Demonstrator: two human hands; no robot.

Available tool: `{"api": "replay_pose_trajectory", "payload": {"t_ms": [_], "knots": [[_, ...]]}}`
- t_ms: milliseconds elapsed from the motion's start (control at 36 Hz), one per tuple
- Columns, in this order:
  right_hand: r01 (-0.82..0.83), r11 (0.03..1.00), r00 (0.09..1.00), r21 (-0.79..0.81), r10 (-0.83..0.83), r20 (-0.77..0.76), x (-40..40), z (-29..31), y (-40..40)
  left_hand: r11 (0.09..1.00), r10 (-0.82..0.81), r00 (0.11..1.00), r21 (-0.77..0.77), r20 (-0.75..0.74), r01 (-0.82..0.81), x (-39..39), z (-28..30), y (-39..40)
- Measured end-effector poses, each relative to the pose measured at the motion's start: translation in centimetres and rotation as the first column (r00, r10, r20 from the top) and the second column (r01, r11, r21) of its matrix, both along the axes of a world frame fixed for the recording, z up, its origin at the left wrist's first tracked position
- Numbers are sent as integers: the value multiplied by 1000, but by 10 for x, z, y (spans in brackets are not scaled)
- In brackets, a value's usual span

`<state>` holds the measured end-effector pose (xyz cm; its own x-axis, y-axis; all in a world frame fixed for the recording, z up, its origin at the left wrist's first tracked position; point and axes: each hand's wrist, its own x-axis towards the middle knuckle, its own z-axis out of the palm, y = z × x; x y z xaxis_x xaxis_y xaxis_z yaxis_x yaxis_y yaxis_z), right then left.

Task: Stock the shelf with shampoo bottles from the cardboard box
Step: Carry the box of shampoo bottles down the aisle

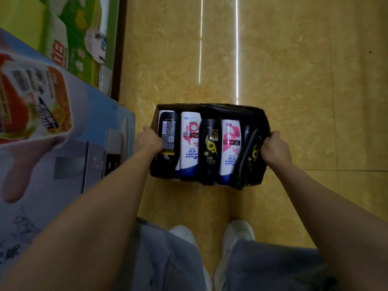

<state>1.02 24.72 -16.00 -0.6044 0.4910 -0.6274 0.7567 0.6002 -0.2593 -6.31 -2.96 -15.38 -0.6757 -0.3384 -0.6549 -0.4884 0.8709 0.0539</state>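
Note:
An open cardboard box point(265, 120) hangs over the yellow floor in front of me, held at both sides. My left hand point(149, 141) grips its left wall, fingers curled over the rim. My right hand point(275, 148) grips the right wall the same way. Inside lie several shampoo bottles side by side: a black bottle point(168, 141) with a barcode at the left, a white and pink bottle point(190, 141), a black sunflower bottle point(210, 148), another white and pink bottle point(230, 148), and black bottles at the right.
A large blue printed carton point(69, 133) stands close at my left. Green packaged goods point(69, 34) sit behind it beside a dark shelf edge point(119, 47). Shiny yellow floor tiles point(294, 70) spread ahead and right. My white shoes point(237, 234) are below the box.

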Motion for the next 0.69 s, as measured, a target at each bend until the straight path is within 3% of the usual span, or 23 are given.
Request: {"api": "replay_pose_trajectory", "payload": {"t_ms": [361,556,694], "knots": [[-213,961,976,179,199,89,12,-9,-3,983,-163,983,-99,-85,154,-3,-16,-16],[-173,982,983,79,168,72,8,-14,-4,961,-260,962,-121,-82,249,-5,-13,-14],[-174,960,985,218,169,39,6,-17,-3,943,-303,953,-148,-10,298,-3,-10,-12]]}}
